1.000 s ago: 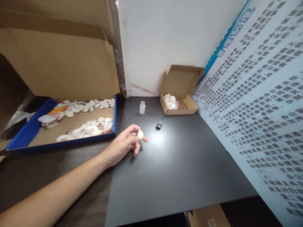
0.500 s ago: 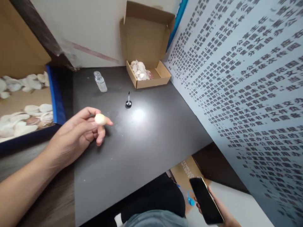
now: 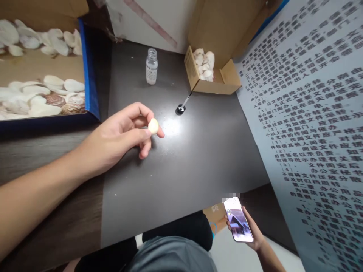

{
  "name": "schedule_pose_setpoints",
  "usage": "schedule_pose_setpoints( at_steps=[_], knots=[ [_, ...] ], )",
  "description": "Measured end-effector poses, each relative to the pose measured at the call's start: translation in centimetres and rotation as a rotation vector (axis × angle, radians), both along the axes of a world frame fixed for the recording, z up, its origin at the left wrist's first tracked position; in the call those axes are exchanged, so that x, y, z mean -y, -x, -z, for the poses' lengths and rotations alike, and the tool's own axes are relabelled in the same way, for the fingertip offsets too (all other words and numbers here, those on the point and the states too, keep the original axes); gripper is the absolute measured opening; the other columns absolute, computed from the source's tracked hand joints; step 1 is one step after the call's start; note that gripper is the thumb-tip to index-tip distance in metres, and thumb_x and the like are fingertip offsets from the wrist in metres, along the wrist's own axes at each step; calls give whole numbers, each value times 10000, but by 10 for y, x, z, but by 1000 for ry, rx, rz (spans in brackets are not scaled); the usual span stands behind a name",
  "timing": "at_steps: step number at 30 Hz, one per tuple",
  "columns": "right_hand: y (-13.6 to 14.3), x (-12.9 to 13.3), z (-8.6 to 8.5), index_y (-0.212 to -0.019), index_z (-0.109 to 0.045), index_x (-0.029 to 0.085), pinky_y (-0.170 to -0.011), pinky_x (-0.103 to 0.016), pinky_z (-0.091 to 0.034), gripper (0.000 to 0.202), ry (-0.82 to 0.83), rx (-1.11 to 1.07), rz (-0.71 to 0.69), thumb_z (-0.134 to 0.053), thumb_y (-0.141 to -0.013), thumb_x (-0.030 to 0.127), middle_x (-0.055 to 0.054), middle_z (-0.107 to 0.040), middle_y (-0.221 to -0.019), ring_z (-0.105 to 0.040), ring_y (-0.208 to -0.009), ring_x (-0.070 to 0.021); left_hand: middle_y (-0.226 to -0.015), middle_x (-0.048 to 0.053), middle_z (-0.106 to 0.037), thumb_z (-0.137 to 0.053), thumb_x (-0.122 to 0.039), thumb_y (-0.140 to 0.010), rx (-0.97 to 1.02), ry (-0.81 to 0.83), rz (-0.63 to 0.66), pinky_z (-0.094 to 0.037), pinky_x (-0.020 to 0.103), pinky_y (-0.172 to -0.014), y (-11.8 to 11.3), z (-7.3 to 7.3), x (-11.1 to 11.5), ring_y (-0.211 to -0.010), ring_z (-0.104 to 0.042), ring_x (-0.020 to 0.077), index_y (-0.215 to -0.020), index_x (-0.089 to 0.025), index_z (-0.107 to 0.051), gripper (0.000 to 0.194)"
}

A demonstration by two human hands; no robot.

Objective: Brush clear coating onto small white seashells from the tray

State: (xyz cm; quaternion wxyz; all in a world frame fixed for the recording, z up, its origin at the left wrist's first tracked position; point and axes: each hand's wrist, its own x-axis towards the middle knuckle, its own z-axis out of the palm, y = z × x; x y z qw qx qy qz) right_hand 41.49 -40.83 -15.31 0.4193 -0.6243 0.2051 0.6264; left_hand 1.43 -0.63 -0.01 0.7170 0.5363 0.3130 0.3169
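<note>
My left hand [image 3: 119, 136] hovers over the black mat [image 3: 184, 158] and pinches a small cream shell [image 3: 153, 126] between thumb and fingers. My right hand [image 3: 255, 234] is low at the bottom right, below the table edge, holding a phone [image 3: 238, 220] whose screen is lit. Beyond the left hand stand a small clear bottle [image 3: 151, 66] without its cap and a black cap with a brush [image 3: 181, 108] lying on the mat.
A blue-rimmed tray [image 3: 89, 75] with several shells lies at the left. A small open cardboard box [image 3: 218, 81] holding several shells sits at the back. A printed board [image 3: 312, 113] leans along the right. My lap shows at the bottom.
The view has tipped down and closer. My right hand has come into view with the phone, whose screen went from dark to lit. My left hand still holds the shell over the mat.
</note>
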Motion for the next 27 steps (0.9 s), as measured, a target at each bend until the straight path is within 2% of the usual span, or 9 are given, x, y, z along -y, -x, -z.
schedule_pose_setpoints(
  at_steps=[9, 19, 27],
  knots=[
    [-2, -26, 0, -922, -771, 62, -657, -325, -616, 450, 0, 5, -60, -593, -956, 474, -181, -799, -853, -768, -666, -242, -885, 21, -715, -625, -208, -843, -12, -14, 27, -476, 209, -497, 1, 1, 0, -492, -582, 72, -896, -196, -518, 120],
    [-2, -36, -5, -951, -750, 79, -621, -307, -605, 426, -3, 27, -40, -586, -962, 472, -160, -795, -832, -758, -649, -224, -833, 34, -717, -631, -163, -804, -28, -65, 5, -474, 217, -478, -1, -1, 0, -476, -585, 84, -883, -184, -537, 125],
    [3, -42, 0, -897, -745, 107, -630, -331, -611, 394, -20, 48, -82, -618, -942, 477, -140, -798, -806, -763, -652, -241, -867, 32, -709, -605, -157, -829, -33, -77, 30, -478, 230, -492, 0, 0, 1, -494, -585, 86, -898, -185, -537, 101]
  ],
)
